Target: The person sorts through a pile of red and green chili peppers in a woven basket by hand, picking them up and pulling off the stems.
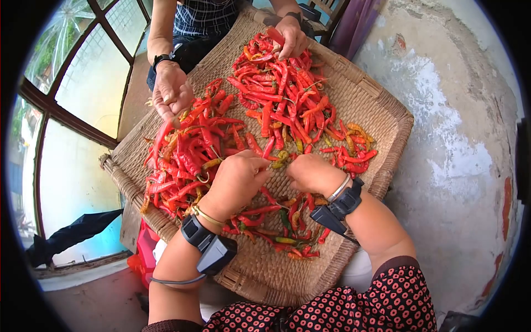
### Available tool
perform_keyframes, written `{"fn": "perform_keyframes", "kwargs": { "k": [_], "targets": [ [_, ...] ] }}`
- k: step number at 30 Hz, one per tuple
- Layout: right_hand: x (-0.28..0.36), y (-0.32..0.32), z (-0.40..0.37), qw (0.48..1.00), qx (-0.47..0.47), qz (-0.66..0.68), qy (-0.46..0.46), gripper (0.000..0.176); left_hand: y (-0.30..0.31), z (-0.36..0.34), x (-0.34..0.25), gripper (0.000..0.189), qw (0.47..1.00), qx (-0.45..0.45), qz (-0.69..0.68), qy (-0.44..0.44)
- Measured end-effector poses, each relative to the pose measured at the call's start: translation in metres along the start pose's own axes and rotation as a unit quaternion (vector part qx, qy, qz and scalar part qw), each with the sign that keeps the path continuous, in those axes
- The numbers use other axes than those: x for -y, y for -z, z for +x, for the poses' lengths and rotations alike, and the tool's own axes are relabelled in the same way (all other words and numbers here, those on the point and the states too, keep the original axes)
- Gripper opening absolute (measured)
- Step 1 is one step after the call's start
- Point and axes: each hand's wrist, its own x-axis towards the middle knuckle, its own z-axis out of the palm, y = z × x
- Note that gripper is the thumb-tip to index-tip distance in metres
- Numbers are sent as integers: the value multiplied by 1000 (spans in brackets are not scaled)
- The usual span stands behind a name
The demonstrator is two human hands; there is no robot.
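Observation:
Over the middle of a woven tray (276,271), my left hand (238,180) is closed, thumb and fingers drawn together. My right hand (316,176) faces it with fingers curled inward, their tips largely hidden; I cannot tell what either hand grips. Greenish-yellow chillies (281,159) show in the gap between them. A heap of red chillies (191,157) lies left of my left hand, and a larger red heap (276,83) is farther off. Nearer me is a looser group of mixed chillies (296,216). A small red pile (357,157) sits beyond my right wrist.
Across the tray, another person's hand (171,91) is over the left heap, and that person's other hand (290,36) holds a red chilli. Framed window panes (83,83) stand at left, a rough wall (442,122) at right. Something dark and folded (77,235) sticks out at lower left.

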Motion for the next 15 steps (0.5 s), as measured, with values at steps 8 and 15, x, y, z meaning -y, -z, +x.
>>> {"fn": "perform_keyframes", "kwargs": {
  "k": [8, 15],
  "targets": [
    [-10, 3, -7, 996, -56, 70, 21, 18, -2, 21, 12, 46, 969, -122, -211, -23],
    [7, 6, -4, 998, 11, -38, -47, 27, -3, 11, 10, 33, 997, 52, -42, 38]
  ]
}}
